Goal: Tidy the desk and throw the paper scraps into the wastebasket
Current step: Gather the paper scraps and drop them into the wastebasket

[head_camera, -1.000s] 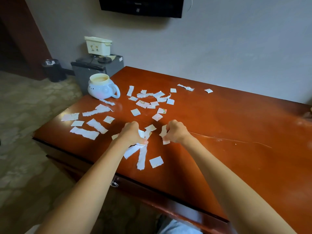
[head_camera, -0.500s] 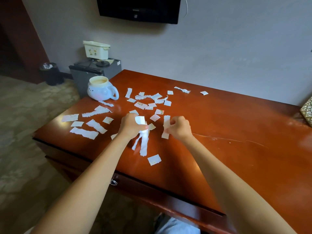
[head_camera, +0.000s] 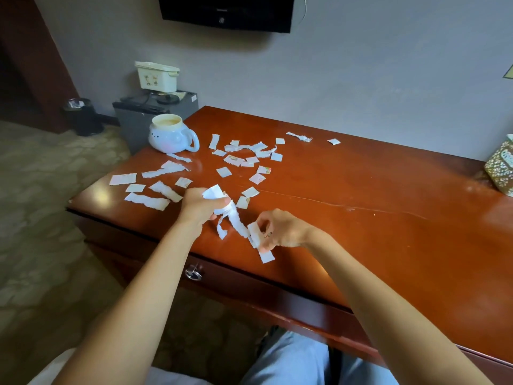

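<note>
Left hand point(head_camera: 198, 205): fingers curled round crumpled white torn paper strips point(head_camera: 231, 215), ends dangling below | right hand point(head_camera: 283, 232): fingertips pinch small white paper scraps point(head_camera: 254, 234)

A pale-blue mug point(head_camera: 172, 137) (a small face on it) stands near a grey fridge point(head_camera: 130, 126) carrying a cream box point(head_camera: 156, 77). A TV point(head_camera: 227, 11) hangs on the wall point(head_camera: 361, 65); a patterned tissue box point(head_camera: 501, 169) sits far right.

Left hand point(head_camera: 200, 204) clutches paper scraps point(head_camera: 231, 215); right hand point(head_camera: 280, 230) pinches strip point(head_camera: 254, 232) above desk point(head_camera: 361, 232).
</note>
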Motion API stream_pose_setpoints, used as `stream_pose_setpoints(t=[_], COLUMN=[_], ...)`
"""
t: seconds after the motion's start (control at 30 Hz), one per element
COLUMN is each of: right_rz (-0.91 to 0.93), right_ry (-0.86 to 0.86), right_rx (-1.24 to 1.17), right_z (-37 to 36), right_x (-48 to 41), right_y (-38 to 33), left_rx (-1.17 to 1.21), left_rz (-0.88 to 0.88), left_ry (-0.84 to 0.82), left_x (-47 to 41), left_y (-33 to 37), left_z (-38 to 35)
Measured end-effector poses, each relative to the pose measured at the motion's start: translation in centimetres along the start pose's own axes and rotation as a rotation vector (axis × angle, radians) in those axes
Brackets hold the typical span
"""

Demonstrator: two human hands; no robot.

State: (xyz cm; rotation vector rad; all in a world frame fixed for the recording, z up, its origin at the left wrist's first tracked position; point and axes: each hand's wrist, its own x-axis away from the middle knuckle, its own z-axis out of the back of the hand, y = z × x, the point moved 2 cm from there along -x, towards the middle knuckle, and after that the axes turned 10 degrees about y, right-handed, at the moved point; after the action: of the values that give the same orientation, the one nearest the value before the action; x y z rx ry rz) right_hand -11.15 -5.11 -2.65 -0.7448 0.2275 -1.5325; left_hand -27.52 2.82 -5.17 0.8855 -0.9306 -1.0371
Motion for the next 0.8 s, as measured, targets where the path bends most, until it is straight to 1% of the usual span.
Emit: stream_pose_setpoints(t=[0.07, 0.17, 0.3, 0.5, 0.57, 0.63, 0.7, 0.8], right_rz=[0.023, 0.037, 0.003, -0.048, -0.080, -0.130, -0.178, -0.244], right_ry=[0.057, 0.125, 0.189, 0.289, 0.351, 0.446, 0.553, 0.717], right_rx=[0.057, 0.110, 0.098, 0.090, 0.047, -0.023, -0.128, -0.242], right_z=[-0.4, -0.4, -0.2, 1.3, 2.3, 4.1, 6.4, 10.3], right_x=[0.0, 0.0, 0.0, 0.4, 1.0, 2.2, 3.8, 7.6], right_y=[-0.2, -0.4, 0.0, 2.4, 3.6, 5.2, 7.4, 11.8], left_rx=[0.083, 0.133, 0.194, 0.208, 0.192, 0.217, 0.236, 0.236], left_rz=[0.027, 0.036, 0.028, 0.031, 0.027, 0.018, 0.005, -0.048], left_ry=[0.006, 0.001, -0.030, -0.053, -0.026, -0.038, -0.088, -0.207], left_x=[0.1, 1.3, 2.2, 4.0, 4.8, 6.0, 7.8, 11.5], left_y=[-0.7, -0.6, 0.1, 2.2, 3.0, 4.1, 5.7, 8.5], left_z=[0.0, -0.2, -0.8, -3.0, -4.3, -6.2, -8.5, -13.2])
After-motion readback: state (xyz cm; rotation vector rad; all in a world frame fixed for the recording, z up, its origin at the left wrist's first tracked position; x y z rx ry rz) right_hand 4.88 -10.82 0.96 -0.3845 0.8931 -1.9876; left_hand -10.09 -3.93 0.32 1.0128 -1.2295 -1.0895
